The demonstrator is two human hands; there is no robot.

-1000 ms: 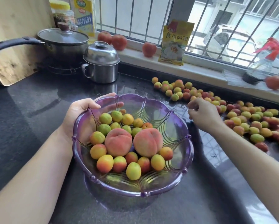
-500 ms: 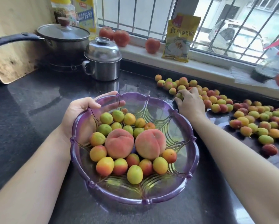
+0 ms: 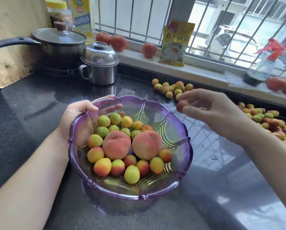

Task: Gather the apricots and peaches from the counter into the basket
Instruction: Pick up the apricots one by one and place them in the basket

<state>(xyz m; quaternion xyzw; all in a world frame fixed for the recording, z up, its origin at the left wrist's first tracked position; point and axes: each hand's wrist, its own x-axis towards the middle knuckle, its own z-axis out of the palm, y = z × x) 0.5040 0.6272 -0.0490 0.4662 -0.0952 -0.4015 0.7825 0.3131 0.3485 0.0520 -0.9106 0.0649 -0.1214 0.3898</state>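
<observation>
From the head camera, the left hand point(image 3: 79, 120) grips the far-left rim of the purple plastic basket point(image 3: 185, 156), thumb over the edge and fingers curled round the outside wall, seen through the translucent plastic. Just to the right of that hand, inside the basket, lie two peaches point(image 3: 117, 145) side by side, touching, ringed by a heap of small apricots point(image 3: 132, 174) in green, yellow and red. The right hand point(image 3: 217, 112) hangs above the counter just beyond the basket's far-right rim, fingers loosely bent; a reddish apricot point(image 3: 180, 106) sits at its fingertips, seemingly pinched between thumb and fingers, though motion blur makes the hold hard to read. Beyond that hand's fingertips a small cluster of loose apricots point(image 3: 170, 88) lies on the dark stone counter point(image 3: 31, 103), and behind its wrist, toward the right edge, a larger spread of apricots point(image 3: 270, 120) covers the counter. Far beyond the left hand stand a lidded saucepan point(image 3: 59, 42) and, just to its right, a small lidded steel pot point(image 3: 100, 63). On the windowsill beyond both hands rest three tomatoes point(image 3: 118, 42), a yellow packet point(image 3: 176, 43) and, far right, a spray bottle point(image 3: 261, 67) with a red trigger.
</observation>
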